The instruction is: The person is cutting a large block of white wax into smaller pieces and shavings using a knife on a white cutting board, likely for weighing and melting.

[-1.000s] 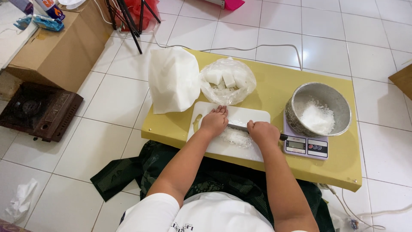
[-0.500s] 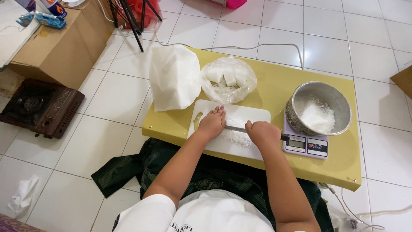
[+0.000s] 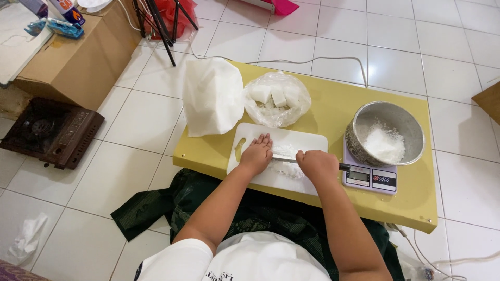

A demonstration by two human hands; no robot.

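On the white cutting board [image 3: 307, 141] at the near edge of the low yellow table [image 3: 323, 101], my right hand [image 3: 319, 165] was closed tight around the handle of a knife [image 3: 284, 157], its blade lying across a small heap of white shavings [image 3: 284, 167]. My left hand [image 3: 257, 153] lay flat, fingers straight and holding nothing, its palm pressed on the blade's far end; I judged that was to bear down and steady the cut. Just right of the board sat a kitchen scale [image 3: 371, 178] carrying a metal bowl [image 3: 386, 112] already part filled with the same white shavings, close enough for easy transfer. Behind the board, an open clear bag [image 3: 277, 99] held uncut white blocks within reach, beside a folded white cloth [image 3: 211, 96].
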